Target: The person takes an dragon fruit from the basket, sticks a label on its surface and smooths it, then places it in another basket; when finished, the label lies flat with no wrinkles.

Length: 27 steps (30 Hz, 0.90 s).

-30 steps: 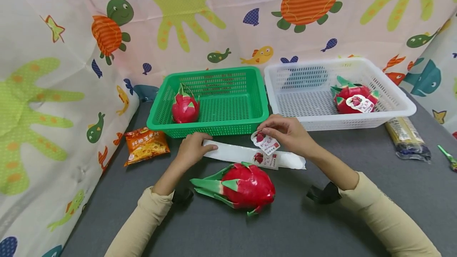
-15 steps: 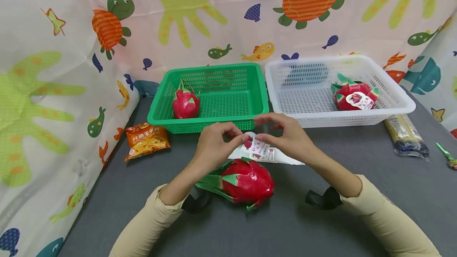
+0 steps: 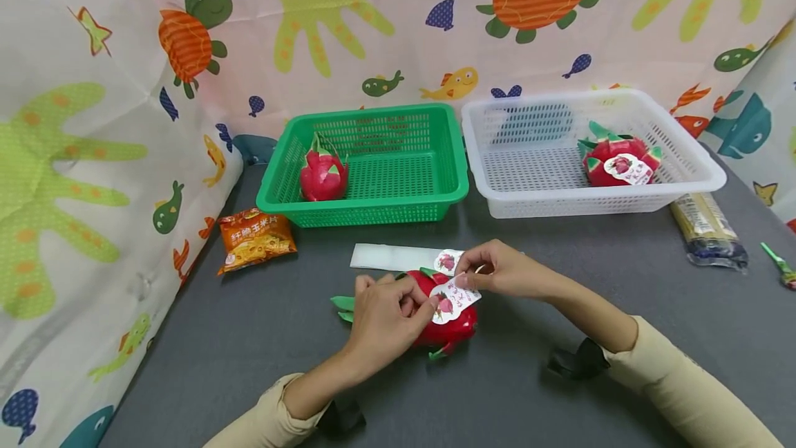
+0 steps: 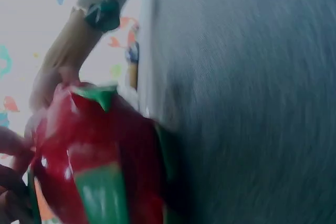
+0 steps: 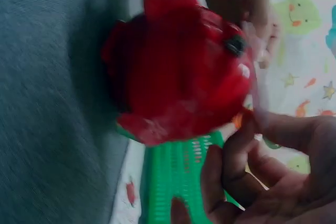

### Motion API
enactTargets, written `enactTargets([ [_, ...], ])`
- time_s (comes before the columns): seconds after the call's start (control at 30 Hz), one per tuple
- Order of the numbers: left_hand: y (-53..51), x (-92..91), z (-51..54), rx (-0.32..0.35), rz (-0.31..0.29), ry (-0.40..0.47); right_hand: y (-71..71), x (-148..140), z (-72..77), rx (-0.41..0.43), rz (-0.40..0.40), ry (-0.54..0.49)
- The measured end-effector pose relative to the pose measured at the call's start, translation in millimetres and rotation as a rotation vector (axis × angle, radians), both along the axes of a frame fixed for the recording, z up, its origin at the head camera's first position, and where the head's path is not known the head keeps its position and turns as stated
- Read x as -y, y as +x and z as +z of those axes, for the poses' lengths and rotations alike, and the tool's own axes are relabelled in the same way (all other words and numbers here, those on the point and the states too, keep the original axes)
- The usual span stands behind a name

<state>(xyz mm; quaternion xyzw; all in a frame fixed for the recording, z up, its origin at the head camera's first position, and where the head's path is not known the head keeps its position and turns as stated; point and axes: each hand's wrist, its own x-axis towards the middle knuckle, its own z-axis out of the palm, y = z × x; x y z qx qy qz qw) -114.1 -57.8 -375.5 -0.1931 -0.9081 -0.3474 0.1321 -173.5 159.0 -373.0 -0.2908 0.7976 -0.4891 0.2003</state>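
A red dragon fruit (image 3: 459,332) with green leafy tips lies on the grey table, its left part hidden behind my left hand (image 3: 381,323). Above its upper side, a white sticker (image 3: 452,300) with a dragon fruit picture is stretched between both hands. My left thumb and fingers pinch its left end, while my right hand (image 3: 506,272) pinches the right end. Whether the sticker touches the peel, I cannot tell. Just behind lies a white backing strip (image 3: 390,257) with another sticker (image 3: 446,261) on it. In the right wrist view the dragon fruit (image 5: 173,72) is close beside the right fingers (image 5: 239,156).
A green basket (image 3: 373,213) holds a small dragon fruit (image 3: 323,177). Right of it, a white basket (image 3: 597,203) contains a dragon fruit (image 3: 622,157) bearing a sticker. An orange snack bag (image 3: 256,240), a clear-wrapped package (image 3: 709,230) and a green-handled item (image 3: 777,265) lie farther out.
My left hand has left the backing strip and taken the sticker's other end. Both hands have brought the sticker from above the strip toward me, over the dragon fruit.
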Motion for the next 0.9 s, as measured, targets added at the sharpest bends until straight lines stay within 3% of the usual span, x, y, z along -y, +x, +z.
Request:
enactTargets([
  [0.17, -4.9, 3.9, 0.2, 0.03, -0.053, 0.006, 5.7, 12, -7.1, -0.16, -0.083, 0.08],
  [0.23, -6.3, 5.1, -1.0, 0.017, -0.08, 0.027, 4.9, 14, -10.6, -0.169, -0.093, 0.128],
  [0.37, -5.4, 5.3, -6.1, -0.117, -0.122, -0.013, -0.9, 6, -22.2, 0.059, -0.02, 0.1],
  [0.47, -4.0, 4.9, -8.7, -0.207, -0.116, -0.078, -0.6, 0, -28.6, 0.109, -0.066, 0.043],
  [0.6, -3.6, 5.2, -8.2, -0.22, -0.098, -0.099, 8.9, 1, -27.3, -0.071, -0.185, -0.027],
  [0.67, -4.0, 5.9, -8.2, -0.211, -0.096, -0.084, 12.2, 1, -27.7, -0.037, -0.143, -0.087],
  [0.77, -4.6, 7.5, -9.7, -0.191, -0.096, -0.059, 11.0, -4, -32.4, 0.158, -0.001, -0.142],
  [0.83, -4.5, 8.3, -11.0, -0.175, -0.102, -0.046, 9.4, -10, -34.0, 0.255, 0.042, -0.16],
  [0.9, -4.4, 8.7, -11.8, -0.161, -0.109, -0.034, 10.1, -12, -31.5, 0.222, 0.015, -0.157],
])
